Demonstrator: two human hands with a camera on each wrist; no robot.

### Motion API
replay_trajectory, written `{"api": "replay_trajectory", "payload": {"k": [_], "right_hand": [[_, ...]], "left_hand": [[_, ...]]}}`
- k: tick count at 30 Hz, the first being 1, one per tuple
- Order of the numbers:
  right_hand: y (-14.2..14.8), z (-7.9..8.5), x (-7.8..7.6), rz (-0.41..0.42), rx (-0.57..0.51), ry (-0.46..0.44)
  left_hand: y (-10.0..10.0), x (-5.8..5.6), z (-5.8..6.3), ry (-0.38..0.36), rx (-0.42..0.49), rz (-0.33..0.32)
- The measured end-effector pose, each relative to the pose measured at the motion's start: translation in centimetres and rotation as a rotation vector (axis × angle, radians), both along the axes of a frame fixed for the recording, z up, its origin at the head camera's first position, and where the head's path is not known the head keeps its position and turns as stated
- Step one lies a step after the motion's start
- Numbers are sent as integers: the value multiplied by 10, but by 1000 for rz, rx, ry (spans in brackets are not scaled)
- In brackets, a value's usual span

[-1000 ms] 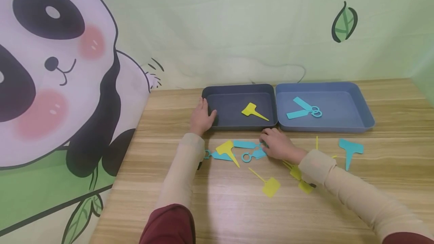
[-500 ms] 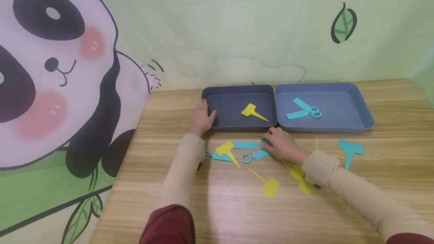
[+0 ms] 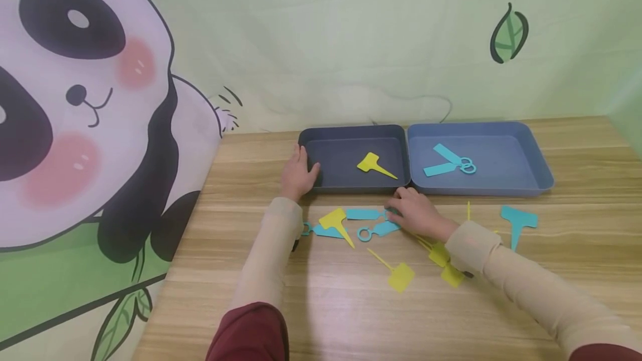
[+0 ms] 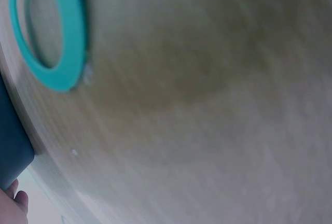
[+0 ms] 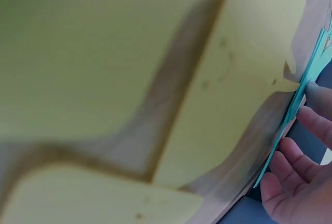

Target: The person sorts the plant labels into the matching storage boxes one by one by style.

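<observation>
In the head view my left hand point(image 3: 298, 174) rests at the left front corner of a dark tray point(image 3: 351, 189), fingers lying along its side wall. My right hand point(image 3: 416, 213) is bent over the blue ring-ended plant tags in front of the trays. Thumb and fingertips close around the ring end of one blue plant tag point(image 3: 362, 214). A second blue plant tag point(image 3: 386, 228) touches the thumb side. In the right wrist view, curled fingers point(image 5: 293, 164) meet a thin blue edge. A yellow T-shaped plant tag point(image 3: 333, 220) overlaps another blue plant tag point(image 3: 327, 232).
A yellow tag point(image 3: 371, 162) lies in the dark tray. Two blue tags point(image 3: 448, 163) lie in the blue tray point(image 3: 481, 189) beside it. Yellow tags point(image 3: 401, 277) are scattered nearer, several partly under the right forearm. A blue T-shaped tag point(image 3: 519, 222) lies right.
The right hand has shifted very slightly over the blue tags, and its forearm has moved a little to the right. The left hand and both trays have kept their places.
</observation>
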State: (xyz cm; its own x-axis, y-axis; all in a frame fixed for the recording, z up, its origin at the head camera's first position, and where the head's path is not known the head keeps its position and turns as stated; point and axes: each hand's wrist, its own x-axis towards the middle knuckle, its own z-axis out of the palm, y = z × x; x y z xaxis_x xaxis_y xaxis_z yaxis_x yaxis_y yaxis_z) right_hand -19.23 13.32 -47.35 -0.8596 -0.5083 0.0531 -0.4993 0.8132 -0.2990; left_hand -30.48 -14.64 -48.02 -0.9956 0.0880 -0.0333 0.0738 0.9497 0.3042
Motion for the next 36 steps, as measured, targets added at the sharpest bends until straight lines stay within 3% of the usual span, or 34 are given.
{"api": "replay_trajectory", "payload": {"k": [10,36], "right_hand": [[6,2,-2,64,-5,-14],[15,5,3,65,51,-77]], "left_hand": [[0,-1,0,2,1,-5],[1,-1,-1,-19,-4,-1]]}}
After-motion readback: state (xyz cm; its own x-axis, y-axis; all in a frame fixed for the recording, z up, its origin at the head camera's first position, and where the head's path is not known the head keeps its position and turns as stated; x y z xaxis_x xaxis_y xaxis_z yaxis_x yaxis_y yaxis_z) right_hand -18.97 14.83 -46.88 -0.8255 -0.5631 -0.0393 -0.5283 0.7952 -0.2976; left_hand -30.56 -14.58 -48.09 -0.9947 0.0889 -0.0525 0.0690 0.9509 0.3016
